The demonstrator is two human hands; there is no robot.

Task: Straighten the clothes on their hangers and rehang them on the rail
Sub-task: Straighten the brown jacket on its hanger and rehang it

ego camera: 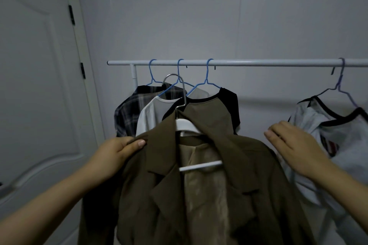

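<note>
The rail (239, 63) ran white and level across the grey wall. Below its left part, off the rail, a brown jacket (199, 185) sat on a white hanger (187, 125) whose metal hook (175, 85) reached up but stopped short of the rail. The left hand (117, 153) pinched the jacket's shoulder, thumb on top of the cloth and fingers curled beneath. The right hand (292, 145) hovered below the rail's right part, fingers relaxed and spread, holding nothing; whether it touched the jacket's other shoulder could not be told.

Three blue hangers hung from the rail's left part, behind the jacket. They carried a plaid shirt (129, 105), a white tee (151, 117) and a brown-and-black top (219, 109), packed close and overlapping. Toward the rail's right end, well apart from those three, a grey tee (328, 145) with dark trim hung on a thin hanger (340, 85), just beside the right hand. A white door (35, 85) stood to the left of the rail.
</note>
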